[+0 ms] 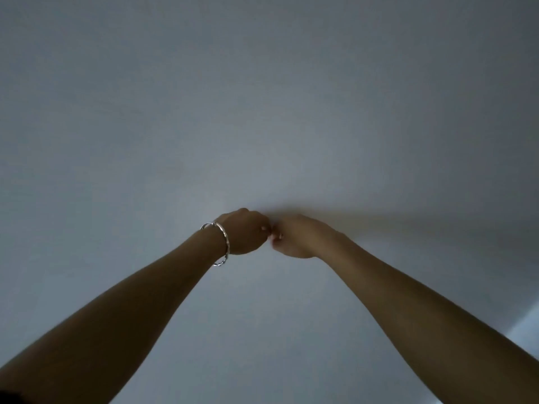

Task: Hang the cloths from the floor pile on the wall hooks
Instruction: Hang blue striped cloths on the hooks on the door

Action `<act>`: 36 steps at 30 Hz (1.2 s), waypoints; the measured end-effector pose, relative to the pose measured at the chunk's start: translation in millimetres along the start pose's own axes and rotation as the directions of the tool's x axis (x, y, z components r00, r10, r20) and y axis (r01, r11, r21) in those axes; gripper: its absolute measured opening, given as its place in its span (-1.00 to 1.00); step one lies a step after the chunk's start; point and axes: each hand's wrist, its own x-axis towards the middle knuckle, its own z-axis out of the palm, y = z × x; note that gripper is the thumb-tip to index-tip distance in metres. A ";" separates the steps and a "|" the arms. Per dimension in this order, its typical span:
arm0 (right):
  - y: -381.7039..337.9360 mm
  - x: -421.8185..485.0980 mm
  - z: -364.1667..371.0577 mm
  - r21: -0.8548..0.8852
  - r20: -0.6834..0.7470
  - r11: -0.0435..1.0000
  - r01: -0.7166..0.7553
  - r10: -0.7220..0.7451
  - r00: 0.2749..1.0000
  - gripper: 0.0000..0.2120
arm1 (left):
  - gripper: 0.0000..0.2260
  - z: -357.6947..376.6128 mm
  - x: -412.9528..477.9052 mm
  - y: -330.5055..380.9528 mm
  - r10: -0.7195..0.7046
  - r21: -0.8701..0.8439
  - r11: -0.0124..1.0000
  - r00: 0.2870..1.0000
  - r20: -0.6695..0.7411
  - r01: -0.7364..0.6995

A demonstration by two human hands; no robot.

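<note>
Both my arms reach up and forward to a plain pale wall point(262, 112). My left hand point(243, 231), with a silver bangle point(221, 243) on its wrist, and my right hand point(294, 237) meet knuckle to knuckle against the wall. The fingers of both hands are curled inward and their tips touch at the middle. No cloth or hook shows in this view. Whatever lies between the fingertips is hidden by the hands.
The pale wall fills almost the whole view in dim light. A brighter strip point(522, 333) shows at the lower right edge. The hands cast a soft shadow point(364, 223) to the right on the wall.
</note>
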 end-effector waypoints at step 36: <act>-855.5 115.6 189.1 0.043 0.499 -0.058 0.997 -0.864 -0.072 -0.71 | -0.72 -31.7 -628.5 -475.5 -0.902 -0.254 -0.334 -0.386 -0.193 0.908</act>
